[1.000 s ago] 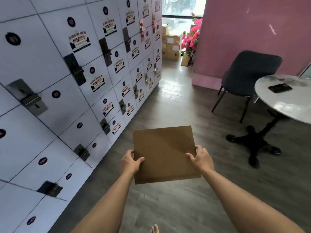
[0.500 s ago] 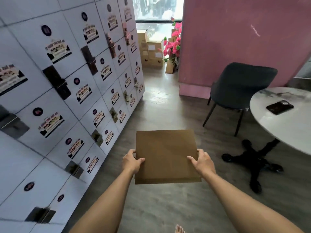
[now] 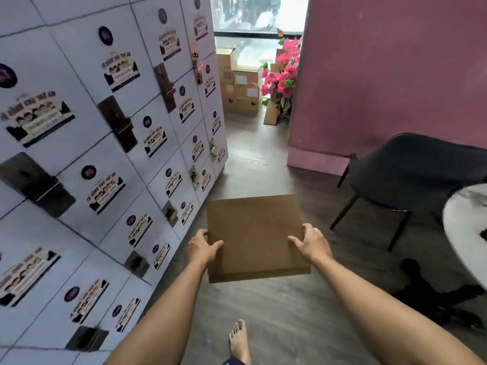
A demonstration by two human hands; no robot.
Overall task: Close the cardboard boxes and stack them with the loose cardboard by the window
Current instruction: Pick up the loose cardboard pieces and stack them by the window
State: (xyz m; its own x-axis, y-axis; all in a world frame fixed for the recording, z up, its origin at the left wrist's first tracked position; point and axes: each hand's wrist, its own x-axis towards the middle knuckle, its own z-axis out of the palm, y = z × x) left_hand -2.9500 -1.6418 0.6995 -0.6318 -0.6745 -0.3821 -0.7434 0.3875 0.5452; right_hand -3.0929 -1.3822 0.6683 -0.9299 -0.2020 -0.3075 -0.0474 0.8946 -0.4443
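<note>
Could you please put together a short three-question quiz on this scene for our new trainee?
1. True or false: both hands hold the flat cardboard.
2. What stands right of the stacked boxes by the window? A) pink flowers B) a ladder C) a bin
3. Fill in: the lockers are on the person's ____ side.

Key: 1 true: left hand and right hand grip opposite edges. 2 A, the flowers. 3 left.

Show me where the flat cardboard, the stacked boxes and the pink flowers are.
flat cardboard [image 3: 254, 233]: head view, middle of its top face.
stacked boxes [image 3: 241, 97]: head view, front of the lower box.
pink flowers [image 3: 283, 75]: head view, middle blossoms.
</note>
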